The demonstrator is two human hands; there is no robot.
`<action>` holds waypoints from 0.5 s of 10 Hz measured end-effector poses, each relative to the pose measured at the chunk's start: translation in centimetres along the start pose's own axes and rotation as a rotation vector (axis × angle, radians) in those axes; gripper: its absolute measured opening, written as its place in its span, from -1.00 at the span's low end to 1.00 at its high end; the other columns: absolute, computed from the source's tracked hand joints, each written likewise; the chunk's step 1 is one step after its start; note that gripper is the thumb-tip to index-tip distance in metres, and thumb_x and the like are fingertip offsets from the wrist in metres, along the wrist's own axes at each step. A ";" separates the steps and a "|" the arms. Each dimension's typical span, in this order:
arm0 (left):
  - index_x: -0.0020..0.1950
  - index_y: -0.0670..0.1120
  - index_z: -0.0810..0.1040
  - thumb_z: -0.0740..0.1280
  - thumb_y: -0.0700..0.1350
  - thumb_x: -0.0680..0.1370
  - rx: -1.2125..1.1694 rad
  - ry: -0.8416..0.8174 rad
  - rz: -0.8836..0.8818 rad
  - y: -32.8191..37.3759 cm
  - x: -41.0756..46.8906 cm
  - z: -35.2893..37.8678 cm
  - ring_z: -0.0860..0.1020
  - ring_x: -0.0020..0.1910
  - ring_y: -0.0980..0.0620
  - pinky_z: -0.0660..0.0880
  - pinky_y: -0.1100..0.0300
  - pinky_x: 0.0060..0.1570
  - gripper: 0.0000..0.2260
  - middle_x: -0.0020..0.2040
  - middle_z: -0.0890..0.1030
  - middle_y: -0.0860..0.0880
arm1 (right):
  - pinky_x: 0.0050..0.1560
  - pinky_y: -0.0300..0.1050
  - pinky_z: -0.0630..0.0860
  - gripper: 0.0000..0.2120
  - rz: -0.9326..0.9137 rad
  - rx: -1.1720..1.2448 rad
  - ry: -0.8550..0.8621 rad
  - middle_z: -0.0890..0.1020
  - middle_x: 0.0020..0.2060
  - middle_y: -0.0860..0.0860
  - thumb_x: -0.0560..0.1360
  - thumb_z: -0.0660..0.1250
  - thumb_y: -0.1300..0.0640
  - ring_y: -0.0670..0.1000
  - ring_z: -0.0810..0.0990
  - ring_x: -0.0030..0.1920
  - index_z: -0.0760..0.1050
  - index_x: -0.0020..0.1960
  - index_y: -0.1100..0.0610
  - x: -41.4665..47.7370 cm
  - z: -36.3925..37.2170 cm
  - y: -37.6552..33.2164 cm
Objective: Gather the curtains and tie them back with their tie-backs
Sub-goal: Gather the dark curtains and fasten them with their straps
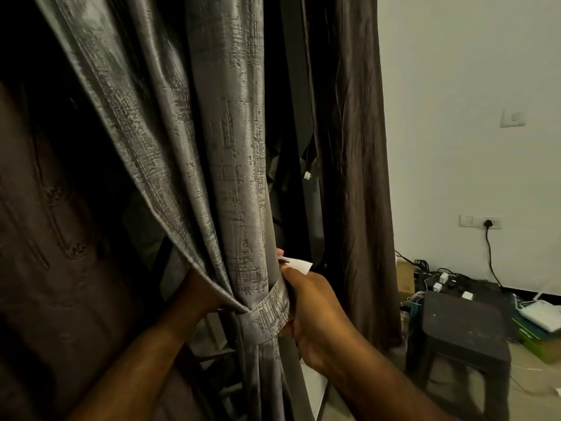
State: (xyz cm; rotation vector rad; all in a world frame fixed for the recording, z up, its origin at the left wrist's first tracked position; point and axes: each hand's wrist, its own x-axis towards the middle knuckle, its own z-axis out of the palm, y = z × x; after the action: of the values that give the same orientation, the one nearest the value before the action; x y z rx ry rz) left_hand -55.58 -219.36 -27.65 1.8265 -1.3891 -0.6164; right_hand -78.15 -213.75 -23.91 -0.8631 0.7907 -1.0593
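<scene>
The grey textured curtain (212, 165) hangs gathered into one bunch, and everything else can be placed from it. A matching tie-back (268, 311) wraps the bunch low down, a flat band crossing its front and pinching the folds to a narrow waist; below the band the fabric falls straight.

The right hand (315, 314) sits against the right edge of the curtain, fingers curled shut around the end of the tie-back where the band comes round the side. The thumb lies along the top, pressed to the cloth. Just above that hand, at the curtain's right edge, a small white tag (299, 264) sticks out — it may be a label sewn to the curtain or the band, but the view does not settle which.

The left hand (197, 296) is at the left side of the bunch, level with the band and partly tucked behind the folds. It looks closed on the fabric or on the other end of the tie-back; its fingers are hidden, so exactly what it grips cannot be told.

Right of the grey curtain hangs a darker brown curtain (355, 165), loose. Further right, past that one, a black stool (461, 326) stands on the floor by the white wall (470, 71), with a tangle of cables and chargers (440, 281) behind it — and a plug in a wall socket (487, 222) above.
</scene>
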 end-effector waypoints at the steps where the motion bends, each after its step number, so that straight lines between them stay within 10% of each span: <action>1: 0.42 -0.24 0.38 0.51 -0.05 0.27 0.042 -0.022 -0.031 1.7 -1.4 -0.7 0.43 0.38 -0.13 0.38 0.16 0.20 -0.24 0.37 0.46 -0.12 | 0.02 0.17 0.61 -0.67 -0.037 0.019 0.012 0.68 0.05 0.36 0.69 0.15 0.15 0.31 0.69 0.08 0.62 0.13 0.32 -0.4 0.4 0.1; 4: 0.48 -0.28 0.14 0.25 -0.36 0.58 -0.048 -0.167 0.128 12.9 -10.6 -1.0 0.16 0.48 0.10 0.19 0.50 0.09 -0.50 0.55 0.13 -0.19 | 0.22 0.31 0.58 -0.65 -0.064 0.094 0.057 0.74 -0.07 0.26 0.67 0.16 0.11 0.22 0.73 0.02 0.66 0.03 0.30 0.1 0.6 0.1; 5: 0.38 -0.37 0.32 0.50 -0.41 0.38 -0.157 -0.136 0.210 10.8 -8.9 0.1 0.23 0.34 0.13 0.11 0.63 -0.03 -0.37 0.43 0.32 -0.16 | 0.23 0.33 0.56 -0.65 -0.091 0.050 0.089 0.74 -0.05 0.26 0.68 0.14 0.13 0.24 0.72 0.05 0.66 0.06 0.28 0.6 0.4 0.3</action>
State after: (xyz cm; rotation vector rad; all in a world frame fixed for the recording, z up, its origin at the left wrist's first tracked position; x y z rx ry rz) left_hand -64.71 -212.35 -19.66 1.5158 -1.5522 -0.7286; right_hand -77.50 -214.20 -24.09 -0.8199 0.8024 -1.1999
